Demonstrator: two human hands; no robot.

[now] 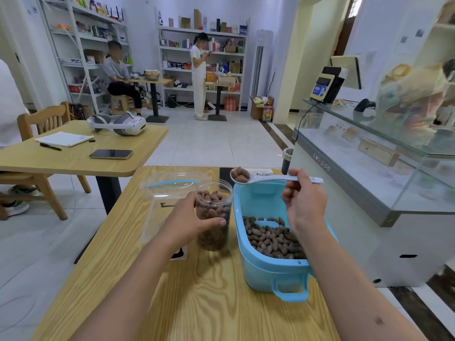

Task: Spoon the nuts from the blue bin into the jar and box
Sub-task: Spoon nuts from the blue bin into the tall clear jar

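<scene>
The table [197,291] is pale wood with bold grain and a smooth matt finish. The jar [214,210] is clear glossy plastic, as is the box [162,193], whose lid carries a blue strip. The bin [268,269] is smooth blue plastic with a soft sheen. The spoon [273,178] is white plastic. The nuts [273,238] have dull brown shells.

Both forearms are being shown bare to the frame edge, no sleeves being worn. The left hand [189,221] and right hand [306,205] are being seen unadorned. A small dark mark is being displayed on the right forearm [357,291].
</scene>
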